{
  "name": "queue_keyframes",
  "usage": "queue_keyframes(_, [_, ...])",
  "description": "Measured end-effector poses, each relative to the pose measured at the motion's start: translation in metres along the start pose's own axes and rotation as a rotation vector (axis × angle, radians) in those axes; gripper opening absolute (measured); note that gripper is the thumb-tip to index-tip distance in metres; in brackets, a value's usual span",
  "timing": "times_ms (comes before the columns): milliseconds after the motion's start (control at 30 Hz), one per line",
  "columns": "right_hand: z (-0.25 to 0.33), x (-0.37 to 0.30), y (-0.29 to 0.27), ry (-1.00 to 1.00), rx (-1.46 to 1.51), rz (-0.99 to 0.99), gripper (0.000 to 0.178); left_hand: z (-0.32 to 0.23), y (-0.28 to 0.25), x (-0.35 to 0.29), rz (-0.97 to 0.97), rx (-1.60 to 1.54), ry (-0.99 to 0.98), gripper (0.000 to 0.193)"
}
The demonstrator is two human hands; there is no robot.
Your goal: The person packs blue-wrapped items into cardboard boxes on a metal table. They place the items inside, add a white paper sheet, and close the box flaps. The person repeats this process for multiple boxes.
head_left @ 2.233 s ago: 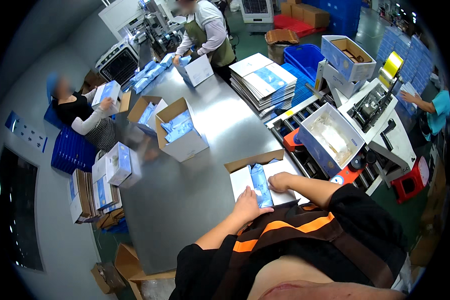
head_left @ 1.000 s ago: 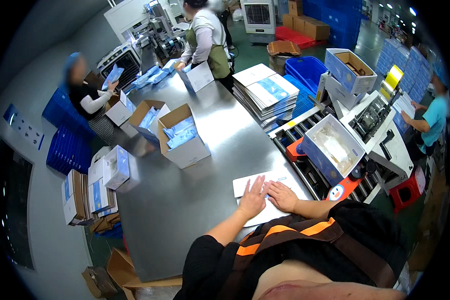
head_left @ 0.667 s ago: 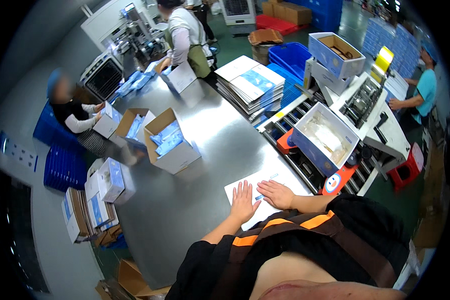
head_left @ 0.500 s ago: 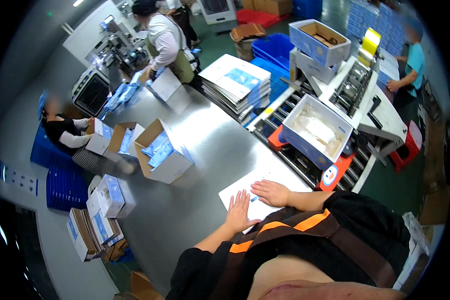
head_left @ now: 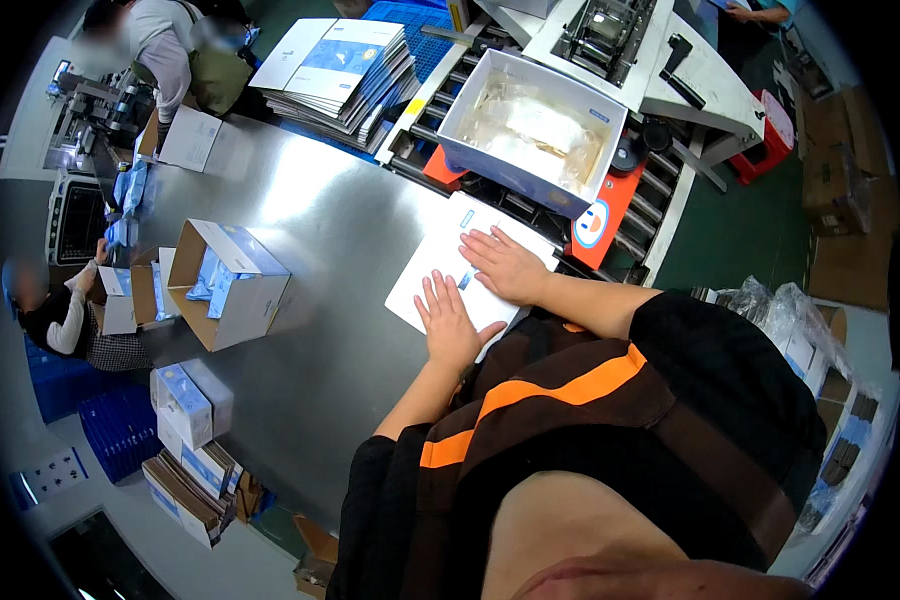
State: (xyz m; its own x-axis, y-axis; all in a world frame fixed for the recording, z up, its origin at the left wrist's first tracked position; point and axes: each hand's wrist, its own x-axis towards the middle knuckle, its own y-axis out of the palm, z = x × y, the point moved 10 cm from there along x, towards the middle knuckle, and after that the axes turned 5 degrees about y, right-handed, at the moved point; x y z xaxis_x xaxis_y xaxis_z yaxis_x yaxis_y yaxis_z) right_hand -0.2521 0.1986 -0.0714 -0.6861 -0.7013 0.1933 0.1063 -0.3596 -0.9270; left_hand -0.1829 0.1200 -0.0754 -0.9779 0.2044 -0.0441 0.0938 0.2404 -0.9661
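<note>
A flat white piece of cardboard with small blue print lies on the metal table close to my body. It looks like a folded-flat carton. My left hand rests on its near left part, fingers spread. Flat on its right part lies my right hand, fingers stretched out. Neither hand grips anything. Beyond it, on the roller conveyor, stands an open white and blue carton holding clear plastic wrapping.
An open carton with blue packets stands left on the table. At the far edge rises a stack of flat cartons. The roller conveyor and a machine stand at right. Co-workers work at far left and top left.
My view has tilted and shifted, so the table and cartons appear farther left and higher. Both my hands remain flat on the white cardboard.
</note>
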Motion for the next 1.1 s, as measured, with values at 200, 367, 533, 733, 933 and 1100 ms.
queue_keyframes(200, [-0.058,0.008,-0.025,0.033,0.024,0.001,0.052,-0.027,-0.001,0.055,-0.046,-0.037,0.016,0.122])
queue_keyframes(367, [-0.060,0.025,-0.025,0.132,0.245,0.375,0.047,-0.043,0.007,0.106,0.033,-0.084,0.010,0.112])
queue_keyframes(533, [-0.128,0.085,-0.162,0.436,0.472,-0.146,0.036,0.032,-0.028,0.134,-0.273,-0.527,0.187,0.067])
queue_keyframes(733, [-0.217,0.086,-0.094,0.620,0.069,0.403,0.049,0.363,-0.227,0.090,-0.430,0.474,-0.942,0.090])
queue_keyframes(933, [-0.218,0.085,-0.090,0.570,0.263,0.342,0.033,0.520,-0.130,0.012,-0.180,0.089,-1.018,0.047])
queue_keyframes(1100, [-0.269,0.060,-0.132,0.877,0.465,0.139,0.032,0.381,-0.137,-0.024,-0.138,0.131,-0.781,0.044])
